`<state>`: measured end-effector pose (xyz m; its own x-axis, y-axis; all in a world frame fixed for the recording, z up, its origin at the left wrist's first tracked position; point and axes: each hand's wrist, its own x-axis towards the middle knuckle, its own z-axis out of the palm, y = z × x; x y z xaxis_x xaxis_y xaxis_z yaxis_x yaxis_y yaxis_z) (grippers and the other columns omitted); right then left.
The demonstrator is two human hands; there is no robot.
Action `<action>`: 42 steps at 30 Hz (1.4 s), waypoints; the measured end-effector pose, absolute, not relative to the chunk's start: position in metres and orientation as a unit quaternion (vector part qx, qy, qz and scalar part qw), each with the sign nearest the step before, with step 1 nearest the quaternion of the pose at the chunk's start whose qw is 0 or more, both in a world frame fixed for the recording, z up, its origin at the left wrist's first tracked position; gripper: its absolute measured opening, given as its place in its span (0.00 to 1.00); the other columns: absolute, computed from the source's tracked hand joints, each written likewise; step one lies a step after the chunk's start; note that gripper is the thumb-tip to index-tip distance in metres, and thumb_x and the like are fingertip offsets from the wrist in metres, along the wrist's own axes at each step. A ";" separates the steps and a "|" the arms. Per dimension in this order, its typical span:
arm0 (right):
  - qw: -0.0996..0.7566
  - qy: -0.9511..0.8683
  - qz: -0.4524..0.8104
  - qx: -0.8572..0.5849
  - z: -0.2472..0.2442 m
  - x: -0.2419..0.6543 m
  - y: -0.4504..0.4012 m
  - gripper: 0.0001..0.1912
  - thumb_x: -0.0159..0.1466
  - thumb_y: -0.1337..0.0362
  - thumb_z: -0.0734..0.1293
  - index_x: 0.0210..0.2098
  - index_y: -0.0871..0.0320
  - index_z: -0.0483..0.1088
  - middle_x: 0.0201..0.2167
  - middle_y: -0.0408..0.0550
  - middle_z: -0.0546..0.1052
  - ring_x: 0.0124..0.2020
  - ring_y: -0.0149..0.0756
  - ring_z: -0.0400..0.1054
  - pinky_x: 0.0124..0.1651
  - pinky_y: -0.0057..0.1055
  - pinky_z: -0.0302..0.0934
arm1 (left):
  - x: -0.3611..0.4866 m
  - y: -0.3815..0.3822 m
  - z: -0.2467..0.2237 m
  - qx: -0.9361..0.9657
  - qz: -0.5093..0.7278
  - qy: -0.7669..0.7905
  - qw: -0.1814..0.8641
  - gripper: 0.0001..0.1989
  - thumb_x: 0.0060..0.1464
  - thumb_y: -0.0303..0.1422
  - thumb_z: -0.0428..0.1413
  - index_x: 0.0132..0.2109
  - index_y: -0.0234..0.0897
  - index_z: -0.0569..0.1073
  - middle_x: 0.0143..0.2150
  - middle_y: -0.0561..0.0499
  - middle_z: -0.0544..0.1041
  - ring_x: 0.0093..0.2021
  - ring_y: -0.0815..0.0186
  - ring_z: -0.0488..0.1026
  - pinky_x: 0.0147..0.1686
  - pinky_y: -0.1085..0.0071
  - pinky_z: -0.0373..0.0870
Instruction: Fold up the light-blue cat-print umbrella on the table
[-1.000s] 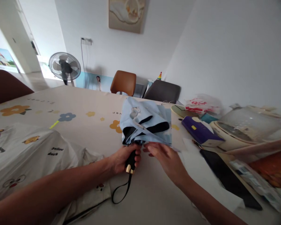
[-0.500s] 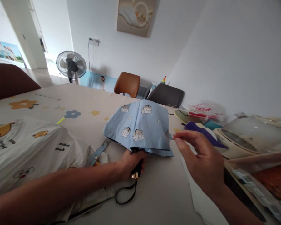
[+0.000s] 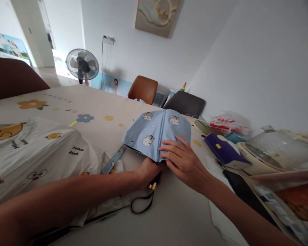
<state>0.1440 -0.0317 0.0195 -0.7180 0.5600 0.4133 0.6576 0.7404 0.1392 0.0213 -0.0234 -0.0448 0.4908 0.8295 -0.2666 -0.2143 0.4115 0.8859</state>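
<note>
A light-blue folding umbrella (image 3: 141,131) printed with hamster faces is partly folded, its canopy panels hanging loose above the table. My left hand (image 3: 149,172) wraps round its dark handle just under the canopy. A gold-coloured fitting and a black wrist loop (image 3: 143,212) hang below that hand. On the right part of the canopy lie the outstretched fingers of my right hand (image 3: 184,160), touching the fabric near a fold. The blue tie strap (image 3: 114,159) dangles to the left, over a white cloth (image 3: 56,153) with yellow ducks.
The table (image 3: 105,102) has a flower-print cover. A purple box (image 3: 224,150), a plastic bag (image 3: 228,123) and a pot with a clear lid (image 3: 274,147) crowd the right side. Chairs (image 3: 143,89) and a fan (image 3: 82,64) stand beyond.
My right hand has moved left from beside the umbrella onto its canopy, its pinched fingers now spread out. The left hand keeps its hold on the handle. The view has shifted slightly.
</note>
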 end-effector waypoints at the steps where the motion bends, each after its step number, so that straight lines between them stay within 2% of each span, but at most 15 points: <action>1: 0.175 -0.916 -0.142 -0.331 0.018 0.147 -0.031 0.12 0.60 0.73 0.57 0.35 0.55 0.70 0.39 0.46 0.75 0.51 0.38 0.63 0.58 0.49 0.47 | 0.021 -0.023 -0.044 0.432 0.346 0.370 0.746 0.08 0.44 0.28 0.54 0.29 0.38 0.60 0.15 0.60 0.59 0.14 0.74 0.56 0.12 0.76 0.54; 7: 0.161 -0.911 -0.178 -0.334 0.006 0.157 -0.032 0.16 0.62 0.73 0.55 0.44 0.56 0.68 0.40 0.50 0.73 0.49 0.37 0.64 0.57 0.47 0.48 | 0.017 -0.019 -0.050 0.480 0.320 0.348 0.739 0.04 0.45 0.29 0.51 0.28 0.38 0.60 0.14 0.59 0.60 0.12 0.73 0.57 0.11 0.76 0.57; 11: 0.161 -0.903 -0.210 -0.339 0.000 0.154 -0.031 0.15 0.62 0.73 0.55 0.42 0.56 0.70 0.38 0.51 0.73 0.48 0.37 0.65 0.57 0.48 0.46 | 0.015 -0.017 -0.051 0.484 0.303 0.331 0.751 0.04 0.45 0.31 0.51 0.28 0.37 0.62 0.15 0.58 0.62 0.12 0.73 0.58 0.11 0.76 0.58; 16: 0.153 -0.899 -0.224 -0.345 -0.003 0.153 -0.028 0.15 0.61 0.72 0.56 0.41 0.58 0.70 0.38 0.52 0.73 0.47 0.39 0.64 0.57 0.48 0.48 | 0.011 -0.015 -0.052 0.477 0.283 0.331 0.764 0.06 0.42 0.31 0.52 0.23 0.35 0.62 0.16 0.55 0.63 0.14 0.73 0.60 0.13 0.76 0.58; 21: 0.168 -0.900 -0.204 -0.346 -0.006 0.153 -0.025 0.15 0.60 0.73 0.56 0.38 0.57 0.71 0.37 0.52 0.72 0.47 0.40 0.64 0.56 0.49 0.49 | 0.010 -0.014 -0.057 0.428 0.271 0.328 0.797 0.07 0.42 0.33 0.54 0.24 0.34 0.64 0.19 0.54 0.64 0.17 0.72 0.62 0.16 0.75 0.61; 24: 0.201 -0.909 -0.144 -0.334 -0.005 0.155 -0.023 0.15 0.60 0.73 0.55 0.37 0.57 0.71 0.36 0.51 0.73 0.46 0.39 0.65 0.57 0.50 0.48 | 0.011 -0.013 -0.057 0.408 0.270 0.326 0.809 0.09 0.43 0.35 0.55 0.25 0.34 0.64 0.20 0.54 0.64 0.18 0.72 0.62 0.16 0.74 0.61; 27: 0.247 -0.905 -0.019 -0.347 0.002 0.161 -0.024 0.15 0.60 0.73 0.56 0.42 0.55 0.69 0.40 0.47 0.73 0.48 0.37 0.65 0.57 0.46 0.50 | 0.009 -0.009 -0.052 0.363 0.242 0.328 0.838 0.09 0.46 0.35 0.55 0.26 0.34 0.64 0.21 0.55 0.63 0.18 0.73 0.61 0.16 0.75 0.61; 30: 0.373 -0.804 0.061 -0.460 0.011 0.173 -0.026 0.15 0.60 0.68 0.59 0.46 0.52 0.66 0.45 0.45 0.72 0.48 0.37 0.65 0.53 0.41 0.57 | 0.004 0.000 -0.049 0.267 0.189 0.259 0.909 0.11 0.49 0.35 0.54 0.26 0.33 0.62 0.22 0.56 0.61 0.18 0.75 0.60 0.16 0.77 0.60; 33: 0.476 -0.671 0.066 -0.564 0.013 0.188 -0.025 0.12 0.59 0.65 0.62 0.43 0.53 0.68 0.43 0.45 0.73 0.45 0.38 0.67 0.51 0.42 0.59 | -0.001 0.008 -0.051 0.180 0.170 0.184 0.951 0.11 0.53 0.33 0.51 0.26 0.33 0.61 0.21 0.56 0.59 0.19 0.76 0.58 0.17 0.79 0.60; 36: 0.468 -0.613 0.132 -0.623 0.004 0.198 -0.023 0.12 0.57 0.60 0.64 0.40 0.56 0.68 0.40 0.48 0.74 0.42 0.40 0.68 0.47 0.42 0.62 | -0.002 0.011 -0.053 0.161 0.167 0.177 0.956 0.11 0.55 0.33 0.49 0.26 0.33 0.60 0.21 0.56 0.59 0.19 0.76 0.58 0.16 0.78 0.59; 39: 0.441 -0.574 0.250 -0.643 -0.007 0.201 -0.022 0.15 0.57 0.55 0.63 0.39 0.58 0.67 0.37 0.51 0.73 0.37 0.40 0.69 0.35 0.36 0.67 | -0.002 0.009 -0.052 0.168 0.154 0.181 0.957 0.12 0.56 0.34 0.48 0.26 0.33 0.60 0.21 0.56 0.58 0.18 0.76 0.58 0.16 0.78 0.59; 42: 0.434 -0.518 0.316 -0.666 -0.011 0.199 -0.022 0.16 0.56 0.52 0.63 0.37 0.59 0.67 0.36 0.52 0.72 0.35 0.39 0.69 0.23 0.29 0.66 | -0.002 0.008 -0.050 0.169 0.156 0.191 0.954 0.12 0.55 0.34 0.48 0.26 0.33 0.60 0.21 0.56 0.58 0.19 0.76 0.58 0.16 0.79 0.58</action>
<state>0.1985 -0.0225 -0.0106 0.2639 0.9641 0.0278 0.4153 -0.0876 -0.9055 -0.0018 0.0080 -0.0505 0.8782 0.3623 -0.3121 -0.2329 0.8941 0.3826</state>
